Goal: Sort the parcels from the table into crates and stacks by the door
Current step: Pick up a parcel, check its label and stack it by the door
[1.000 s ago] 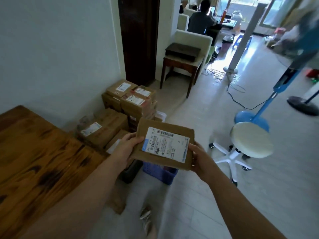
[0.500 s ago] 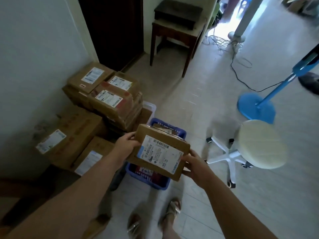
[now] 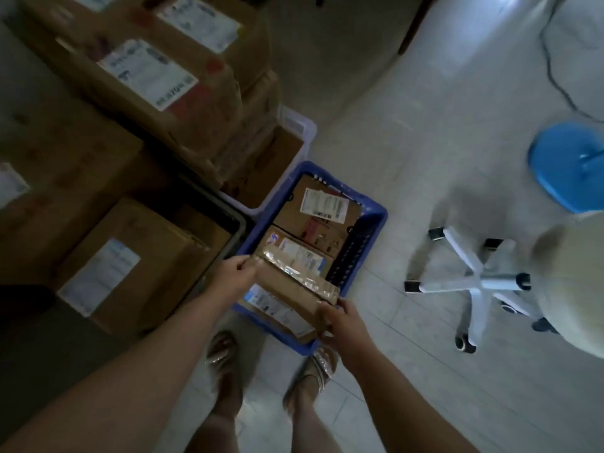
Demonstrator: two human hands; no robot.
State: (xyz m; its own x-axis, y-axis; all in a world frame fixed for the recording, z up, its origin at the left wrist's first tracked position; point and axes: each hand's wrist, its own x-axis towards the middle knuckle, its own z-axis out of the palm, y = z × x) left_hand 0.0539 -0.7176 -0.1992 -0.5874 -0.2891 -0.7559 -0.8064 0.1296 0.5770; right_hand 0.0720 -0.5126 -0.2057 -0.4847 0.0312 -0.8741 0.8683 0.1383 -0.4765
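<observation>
Parcel (image 3: 294,289), a flat brown cardboard one with clear tape along its upper edge, hangs tilted over the near end of the blue crate (image 3: 372,220). I have it pinched at both ends: my left hand (image 3: 233,276) closes its grip on the far-left corner, my right hand (image 3: 340,318) closes on the near-right end.

I judge this to be the lowering step. To do it well I would level the parcel first, line its long side up with the crate wall, and set it down flat on the labelled parcels (image 3: 322,212) already lying inside, so nothing sticks up over the rim. Fingers should slide out sideways and not get trapped under it.

Left of the crate stand cardboard boxes (image 3: 153,76) stacked high, a dark-rimmed bin (image 3: 240,223) just beside the crate, and a white crate (image 3: 300,125) behind it. My sandalled feet (image 3: 222,351) stand at the crate's near edge on a pale tiled floor (image 3: 408,142). A white wheeled stool (image 3: 483,282) and a blue round fan base (image 3: 568,165) stand well apart to the right. The light is dim, and the labels are too blurred to read.
</observation>
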